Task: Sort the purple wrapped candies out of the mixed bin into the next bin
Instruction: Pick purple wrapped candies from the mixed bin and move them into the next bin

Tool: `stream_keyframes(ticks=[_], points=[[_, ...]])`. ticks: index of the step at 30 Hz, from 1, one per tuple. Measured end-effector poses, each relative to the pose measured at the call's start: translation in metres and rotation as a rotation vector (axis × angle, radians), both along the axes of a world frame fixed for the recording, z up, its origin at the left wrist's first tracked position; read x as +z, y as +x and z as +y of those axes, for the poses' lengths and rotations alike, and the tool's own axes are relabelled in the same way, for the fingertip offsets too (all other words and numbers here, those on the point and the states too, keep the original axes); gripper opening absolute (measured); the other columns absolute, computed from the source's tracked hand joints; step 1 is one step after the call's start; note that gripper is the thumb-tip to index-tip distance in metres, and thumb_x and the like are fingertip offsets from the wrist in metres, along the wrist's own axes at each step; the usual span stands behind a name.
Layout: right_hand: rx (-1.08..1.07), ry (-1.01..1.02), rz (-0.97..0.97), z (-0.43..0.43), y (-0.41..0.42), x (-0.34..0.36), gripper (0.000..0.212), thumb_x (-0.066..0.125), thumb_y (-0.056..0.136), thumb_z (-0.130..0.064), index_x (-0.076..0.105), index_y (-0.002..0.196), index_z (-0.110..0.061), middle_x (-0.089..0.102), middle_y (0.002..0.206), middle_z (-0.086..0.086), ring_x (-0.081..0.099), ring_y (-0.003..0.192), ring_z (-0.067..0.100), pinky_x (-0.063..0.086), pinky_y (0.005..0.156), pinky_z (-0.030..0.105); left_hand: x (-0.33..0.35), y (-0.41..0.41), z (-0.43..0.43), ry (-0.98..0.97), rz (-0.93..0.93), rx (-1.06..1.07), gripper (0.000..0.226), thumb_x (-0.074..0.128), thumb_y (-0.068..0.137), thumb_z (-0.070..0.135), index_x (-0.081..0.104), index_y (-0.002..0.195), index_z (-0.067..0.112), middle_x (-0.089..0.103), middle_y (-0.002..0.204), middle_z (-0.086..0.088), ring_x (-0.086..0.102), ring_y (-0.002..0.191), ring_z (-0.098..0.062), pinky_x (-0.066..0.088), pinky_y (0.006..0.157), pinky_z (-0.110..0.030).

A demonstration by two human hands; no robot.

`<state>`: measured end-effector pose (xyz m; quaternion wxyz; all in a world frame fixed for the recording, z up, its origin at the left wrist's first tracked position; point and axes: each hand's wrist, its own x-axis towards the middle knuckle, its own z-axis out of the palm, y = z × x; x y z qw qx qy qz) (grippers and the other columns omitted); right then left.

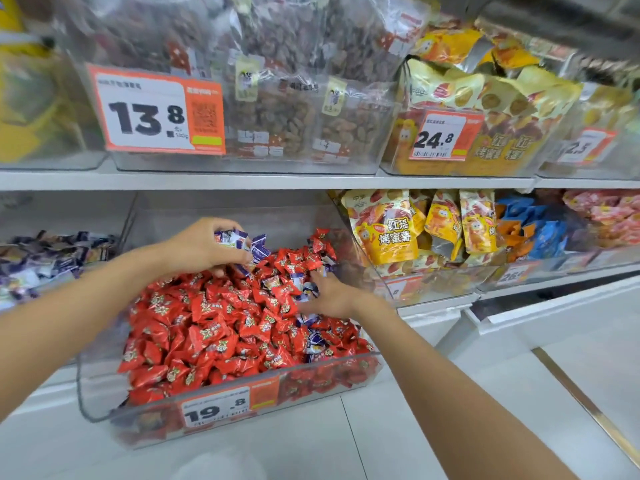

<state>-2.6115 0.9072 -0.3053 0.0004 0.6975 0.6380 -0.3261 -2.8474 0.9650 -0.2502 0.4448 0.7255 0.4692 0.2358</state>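
Findings at the lower shelf:

1. The clear plastic mixed bin (90, 393) stands centre, near side, heaped with red wrapped candies (207, 327). White-and-orange price label (216, 407) reading 19.8 is fixed to its near wall.
2. The left hand (204, 245) hovers above the far part of the heap, fingers curled around a clutch of purple wrapped candies (242, 240), several protruding to the right of the fist.
3. The right hand (332, 294) lies on the right side of the heap, fingers reaching left among the wrappers, tips at a purple-and-white piece (309, 289). Blurred; cannot tell whether it is pinched or only touched.
4. Further purple pieces (315, 341) lie in the heap near the right wall.
5. The adjoining clear bin (62, 209) to the left holds a purple-wrapped stock (52, 252).
6. Yellow snack packets (384, 230) fill the bin to the right.
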Motion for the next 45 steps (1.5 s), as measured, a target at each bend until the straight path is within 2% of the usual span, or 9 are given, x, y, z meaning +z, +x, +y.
stream_keyframes(ticks=[2, 4, 7, 10, 21, 29, 32, 38, 45], points=[[0.01, 0.017, -0.009, 0.007, -0.004, -0.012, 0.103, 0.075, 0.082, -0.038, 0.004, 0.157, -0.025, 0.001, 0.16, 0.019, 0.014, 0.147, 0.039, 0.027, 0.116, 0.048, -0.004, -0.002, 0.003, -0.013, 0.006, -0.024, 0.02, 0.076, 0.081, 0.01, 0.064, 0.095, 0.004, 0.07, 0.065, 0.004, 0.057, 0.05, -0.001, 0.049, 0.046, -0.018], [0.012, 0.127, 0.016, 0.008, -0.007, -0.019, 0.099, 0.081, 0.077, -0.03, 0.019, 0.154, -0.025, 0.026, 0.152, 0.018, 0.032, 0.139, 0.038, 0.036, 0.111, 0.043, -0.005, -0.001, 0.003, -0.019, 0.015, -0.05, 0.021, 0.078, 0.08, 0.013, 0.065, 0.094, 0.005, 0.071, 0.072, -0.002, 0.057, 0.051, -0.003, 0.049, 0.046, -0.019], [-0.02, 0.215, 0.139, 0.002, -0.008, -0.017, 0.066, 0.076, 0.081, -0.012, 0.045, 0.139, -0.014, 0.058, 0.12, 0.014, 0.061, 0.098, 0.024, 0.05, 0.081, 0.027, -0.003, 0.002, 0.004, -0.03, 0.019, -0.067, 0.02, 0.078, 0.08, 0.016, 0.065, 0.093, 0.009, 0.071, 0.075, -0.003, 0.057, 0.053, -0.004, 0.05, 0.048, -0.019], [-0.063, 0.257, 0.298, -0.008, -0.005, -0.006, 0.033, 0.061, 0.088, 0.002, 0.06, 0.118, -0.01, 0.059, 0.076, 0.002, 0.049, 0.055, 0.009, 0.041, 0.054, 0.021, -0.003, -0.002, 0.006, -0.031, -0.005, -0.065, 0.021, 0.078, 0.08, 0.016, 0.065, 0.095, 0.011, 0.073, 0.072, 0.002, 0.06, 0.064, -0.013, 0.051, 0.051, -0.023], [-0.354, 0.222, 0.88, -0.035, 0.002, 0.038, 0.009, 0.066, 0.091, -0.012, 0.068, 0.097, -0.018, 0.065, 0.091, -0.004, 0.059, 0.088, 0.011, 0.052, 0.064, 0.023, 0.0, -0.006, 0.003, -0.02, -0.011, -0.032, 0.023, 0.077, 0.08, 0.014, 0.065, 0.1, 0.01, 0.074, 0.074, 0.003, 0.062, 0.067, -0.018, 0.052, 0.049, -0.022], [-0.172, 0.423, 0.674, -0.049, -0.039, 0.081, 0.009, 0.071, 0.088, -0.015, 0.071, 0.094, -0.022, 0.069, 0.091, 0.015, 0.059, 0.081, 0.019, 0.05, 0.075, 0.035, 0.039, -0.045, -0.044, 0.147, 0.023, -0.022, 0.018, 0.077, 0.08, 0.013, 0.067, 0.094, 0.008, 0.062, 0.068, -0.004, 0.055, 0.05, -0.012, 0.054, 0.048, -0.027], [0.0, 0.511, 0.571, -0.056, -0.083, 0.102, 0.007, 0.068, 0.09, -0.011, 0.068, 0.093, -0.017, 0.064, 0.082, 0.004, 0.05, 0.065, 0.006, 0.041, 0.06, 0.017, 0.057, -0.096, -0.065, 0.178, 0.011, 0.056, 0.014, 0.075, 0.082, 0.012, 0.065, 0.091, 0.009, 0.059, 0.054, 0.004, 0.051, 0.042, -0.008, 0.044, 0.042, -0.018], [0.284, 0.623, 0.609, -0.058, -0.207, 0.128, 0.009, 0.068, 0.09, -0.009, 0.066, 0.093, -0.018, 0.063, 0.084, 0.001, 0.046, 0.065, 0.009, 0.039, 0.06, 0.021, 0.054, -0.226, -0.089, 0.182, 0.01, 0.3, 0.017, 0.076, 0.082, 0.016, 0.067, 0.096, 0.011, 0.068, 0.091, -0.005, 0.062, 0.056, -0.013, 0.051, 0.054, -0.029], [0.513, 0.62, 0.226, 0.015, -0.317, 0.109, 0.014, 0.064, 0.092, -0.012, 0.065, 0.103, -0.02, 0.067, 0.108, 0.007, 0.062, 0.087, 0.024, 0.049, 0.073, 0.035, 0.029, -0.335, -0.072, 0.206, 0.244, 0.511, 0.022, 0.076, 0.081, 0.018, 0.064, 0.098, 0.011, 0.069, 0.098, -0.012, 0.06, 0.054, -0.01, 0.045, 0.045, -0.014]])
